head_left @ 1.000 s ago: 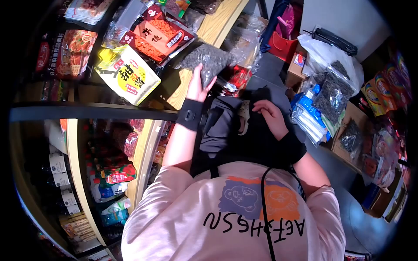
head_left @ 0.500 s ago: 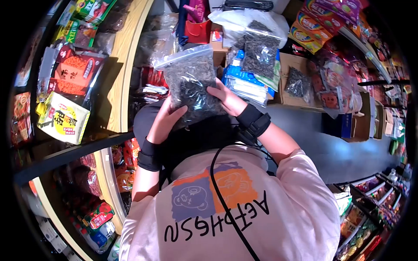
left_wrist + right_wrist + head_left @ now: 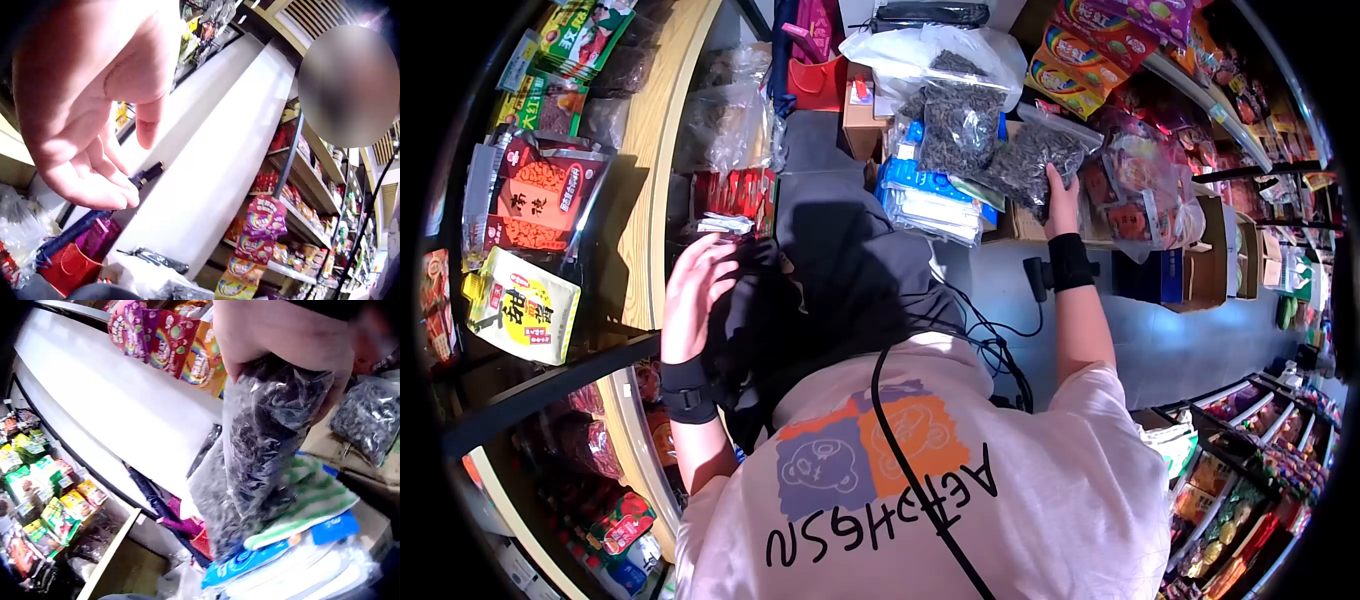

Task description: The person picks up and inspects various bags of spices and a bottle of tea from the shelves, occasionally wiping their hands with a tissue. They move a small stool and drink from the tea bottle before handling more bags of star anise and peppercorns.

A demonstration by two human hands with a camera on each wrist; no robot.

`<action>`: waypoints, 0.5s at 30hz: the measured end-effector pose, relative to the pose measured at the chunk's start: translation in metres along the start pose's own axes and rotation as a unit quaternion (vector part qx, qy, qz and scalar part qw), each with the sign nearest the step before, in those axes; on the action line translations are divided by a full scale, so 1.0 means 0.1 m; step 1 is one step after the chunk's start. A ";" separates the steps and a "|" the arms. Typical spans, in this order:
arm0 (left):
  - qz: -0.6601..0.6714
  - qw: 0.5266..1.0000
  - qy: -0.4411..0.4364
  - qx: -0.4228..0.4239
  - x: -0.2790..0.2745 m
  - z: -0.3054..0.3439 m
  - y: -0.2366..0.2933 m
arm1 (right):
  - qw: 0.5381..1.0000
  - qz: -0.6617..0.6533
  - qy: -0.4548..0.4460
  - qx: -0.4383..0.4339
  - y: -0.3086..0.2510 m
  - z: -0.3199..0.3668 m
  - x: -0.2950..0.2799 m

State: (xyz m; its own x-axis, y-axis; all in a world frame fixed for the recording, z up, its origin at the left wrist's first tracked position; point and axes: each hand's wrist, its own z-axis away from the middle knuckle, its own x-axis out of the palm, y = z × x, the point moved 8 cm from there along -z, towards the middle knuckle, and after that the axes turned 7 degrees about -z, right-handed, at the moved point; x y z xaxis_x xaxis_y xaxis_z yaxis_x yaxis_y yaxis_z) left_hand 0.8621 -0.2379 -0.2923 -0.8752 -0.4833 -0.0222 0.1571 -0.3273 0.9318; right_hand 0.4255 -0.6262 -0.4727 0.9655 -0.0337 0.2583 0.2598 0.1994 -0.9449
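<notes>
My right hand (image 3: 1062,205) grips a clear zip bag of dark, shredded dried food (image 3: 1036,160) by its side, out to the right. In the right wrist view the held bag (image 3: 262,440) hangs beneath the fingers and overlaps a similar bag (image 3: 212,500) behind it. That other bag (image 3: 962,130) lies on a stack of blue-and-white packets (image 3: 930,200). Over by the left knee, my left hand (image 3: 695,295) holds nothing, its fingers loosely bent. The left wrist view shows the left hand (image 3: 87,119) with bare palm and relaxed fingers.
On the left, a wooden-edged shelf (image 3: 645,150) bears food packets, including a yellow-and-white pouch (image 3: 525,305). Red packets (image 3: 745,200) sit beside the left knee. A red paper bag (image 3: 815,80) stands ahead. Cardboard boxes (image 3: 1200,285) and hanging snack bags (image 3: 1080,60) are at right.
The bag was in my left hand by the shelf, then in both hands over the lap. Now my right hand alone holds it at the right; the left has let go and moved back left.
</notes>
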 end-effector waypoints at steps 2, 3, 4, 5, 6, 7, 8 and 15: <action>0.016 0.999 0.044 0.006 -0.26 0.06 -0.02 | 1.000 0.022 0.008 0.015 0.07 -0.22 -0.15; 0.025 0.997 0.069 0.005 -0.39 0.08 -0.07 | 0.999 0.036 0.000 0.024 0.08 -0.33 -0.17; 0.034 0.996 0.087 0.003 -0.53 0.10 -0.10 | 0.998 0.050 -0.008 0.033 0.15 -0.50 -0.22; 0.048 0.994 0.096 0.006 -0.66 0.12 -0.13 | 0.997 0.064 -0.017 0.043 0.17 -0.56 -0.16; 0.050 0.992 0.120 0.006 -0.78 0.15 -0.15 | 0.996 0.064 -0.038 0.038 0.15 -0.64 -0.10; 0.051 0.988 0.143 0.007 -0.89 0.17 -0.16 | 0.994 0.078 -0.058 0.057 0.13 -0.70 -0.03; 0.060 0.985 0.158 0.016 -1.00 0.19 -0.17 | 0.991 0.086 -0.077 0.065 0.15 -0.79 0.01; 0.065 0.965 0.245 0.062 -1.57 0.24 -0.30 | 0.874 0.456 -0.167 -0.024 0.80 -1.52 -0.25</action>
State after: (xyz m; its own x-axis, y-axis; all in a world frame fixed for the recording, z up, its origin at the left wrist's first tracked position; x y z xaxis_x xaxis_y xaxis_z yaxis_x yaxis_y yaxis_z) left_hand 0.9838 -0.1327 -0.3076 -0.5248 -0.8502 -0.0431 0.1680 -0.1530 0.9738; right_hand 0.4257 -0.7580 -0.5856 0.7148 0.4065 -0.5691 -0.6056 -0.0472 -0.7944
